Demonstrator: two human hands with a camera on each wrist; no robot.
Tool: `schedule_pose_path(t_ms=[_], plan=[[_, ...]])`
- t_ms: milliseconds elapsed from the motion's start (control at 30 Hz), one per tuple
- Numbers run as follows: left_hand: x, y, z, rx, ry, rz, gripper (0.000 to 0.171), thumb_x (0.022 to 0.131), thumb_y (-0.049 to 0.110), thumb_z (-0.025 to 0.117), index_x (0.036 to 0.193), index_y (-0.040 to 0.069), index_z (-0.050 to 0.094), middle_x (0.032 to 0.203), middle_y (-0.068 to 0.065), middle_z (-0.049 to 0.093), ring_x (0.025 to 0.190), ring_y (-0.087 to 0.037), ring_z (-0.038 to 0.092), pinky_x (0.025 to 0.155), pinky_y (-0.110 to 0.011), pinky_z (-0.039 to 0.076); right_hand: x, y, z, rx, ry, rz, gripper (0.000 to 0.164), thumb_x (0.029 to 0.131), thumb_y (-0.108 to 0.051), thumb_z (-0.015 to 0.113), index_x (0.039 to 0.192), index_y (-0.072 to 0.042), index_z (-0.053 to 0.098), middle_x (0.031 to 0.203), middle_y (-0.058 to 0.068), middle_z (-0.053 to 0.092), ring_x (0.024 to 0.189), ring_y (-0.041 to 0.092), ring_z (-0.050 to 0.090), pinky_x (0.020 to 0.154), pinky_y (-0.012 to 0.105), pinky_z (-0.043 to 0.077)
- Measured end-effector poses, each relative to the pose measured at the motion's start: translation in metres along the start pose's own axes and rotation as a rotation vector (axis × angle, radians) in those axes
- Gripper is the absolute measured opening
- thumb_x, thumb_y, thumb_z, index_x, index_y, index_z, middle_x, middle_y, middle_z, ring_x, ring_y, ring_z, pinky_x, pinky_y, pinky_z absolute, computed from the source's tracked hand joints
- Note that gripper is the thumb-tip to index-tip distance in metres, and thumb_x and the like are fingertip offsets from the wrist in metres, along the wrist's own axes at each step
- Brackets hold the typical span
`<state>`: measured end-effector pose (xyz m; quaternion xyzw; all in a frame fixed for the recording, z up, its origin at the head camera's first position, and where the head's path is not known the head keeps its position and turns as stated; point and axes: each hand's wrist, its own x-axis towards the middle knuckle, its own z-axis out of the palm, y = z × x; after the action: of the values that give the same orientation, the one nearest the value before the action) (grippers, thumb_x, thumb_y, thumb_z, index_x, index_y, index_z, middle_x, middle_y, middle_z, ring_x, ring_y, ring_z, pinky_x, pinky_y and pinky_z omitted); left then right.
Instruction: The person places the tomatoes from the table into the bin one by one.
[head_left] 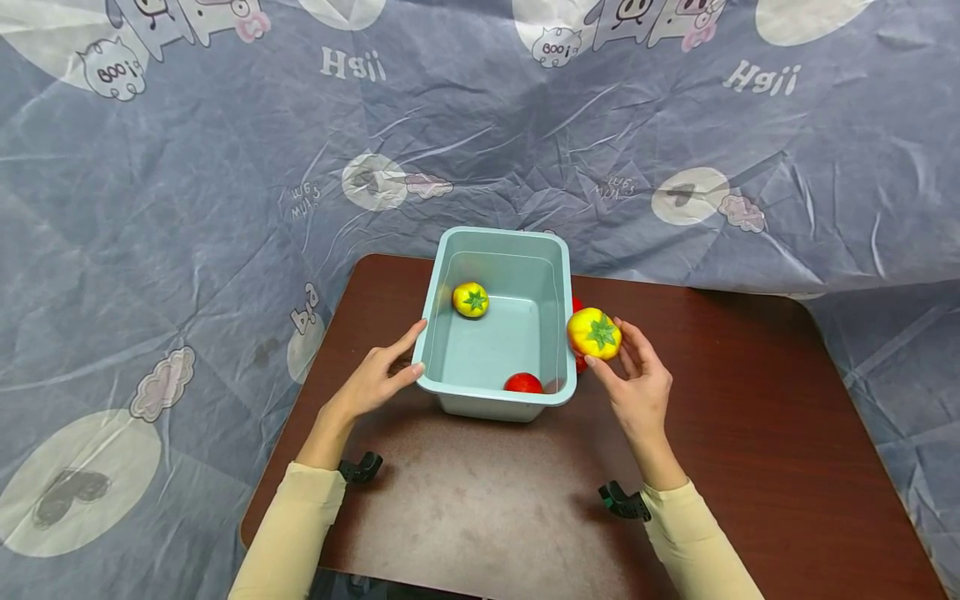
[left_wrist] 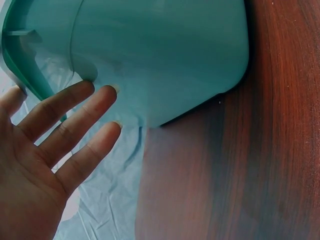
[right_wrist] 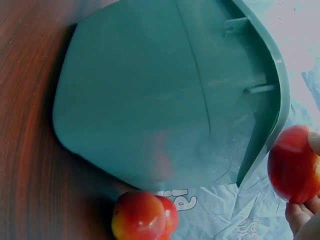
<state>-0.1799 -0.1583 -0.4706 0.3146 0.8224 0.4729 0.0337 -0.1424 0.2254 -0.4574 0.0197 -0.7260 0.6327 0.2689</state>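
My right hand (head_left: 641, 387) pinches a yellow fruit with a green star-shaped top (head_left: 588, 332) between thumb and fingers, right by the bin's right rim. In the right wrist view this fruit's (right_wrist: 295, 162) underside is red. The pale green plastic bin (head_left: 497, 400) stands on the table, with another yellow fruit (head_left: 470, 298) toward its far left and a red fruit (head_left: 522, 382) at its near right. With fingers spread and straight, my left hand (head_left: 372, 379) touches the bin's left rim; the left wrist view shows several fingertips (left_wrist: 107, 95) close to the outer wall.
Beside the bin's right wall, red fruits (right_wrist: 137, 215) lie on the table, mostly hidden behind the rim and the held fruit in the head view. The brown wooden table (head_left: 757, 433) extends to the right. A grey-blue printed cloth (head_left: 247, 192) hangs behind and at the left.
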Motion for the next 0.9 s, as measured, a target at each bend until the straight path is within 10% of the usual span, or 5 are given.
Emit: schedule_pose_path(t_ms=[200, 533, 900], plan=[[0.0, -0.028, 0.007, -0.019, 0.014, -0.008, 0.069, 0.097, 0.013, 0.057, 0.157, 0.019, 0.021, 0.139, -0.017, 0.056, 0.121, -0.022, 0.06, 0.096, -0.027, 0.05, 0.001, -0.004, 0.009, 0.025, -0.012, -0.011, 0.062, 0.074, 0.007, 0.08, 0.132, -0.002, 0.059, 0.134, 0.025, 0.056, 0.12, 0.01, 0.059, 0.098, 0.016, 0.044], [0.0, -0.031, 0.008, -0.041, 0.007, 0.001, 0.07, 0.097, 0.016, 0.058, 0.157, 0.021, 0.021, 0.135, -0.016, 0.059, 0.118, -0.022, 0.063, 0.09, -0.026, 0.052, 0.002, -0.006, 0.022, 0.057, -0.043, -0.018, 0.064, 0.073, 0.009, 0.079, 0.133, 0.0, 0.057, 0.134, 0.013, 0.06, 0.118, 0.01, 0.061, 0.095, 0.017, 0.047], [0.0, 0.01, -0.004, -0.039, -0.021, -0.002, 0.066, 0.096, 0.007, 0.056, 0.154, 0.001, 0.024, 0.129, -0.023, 0.062, 0.113, -0.032, 0.065, 0.086, -0.02, 0.052, 0.002, -0.008, 0.028, 0.059, -0.07, -0.007, 0.065, 0.074, 0.008, 0.079, 0.134, -0.001, 0.057, 0.136, 0.014, 0.058, 0.122, 0.012, 0.059, 0.097, 0.02, 0.046]])
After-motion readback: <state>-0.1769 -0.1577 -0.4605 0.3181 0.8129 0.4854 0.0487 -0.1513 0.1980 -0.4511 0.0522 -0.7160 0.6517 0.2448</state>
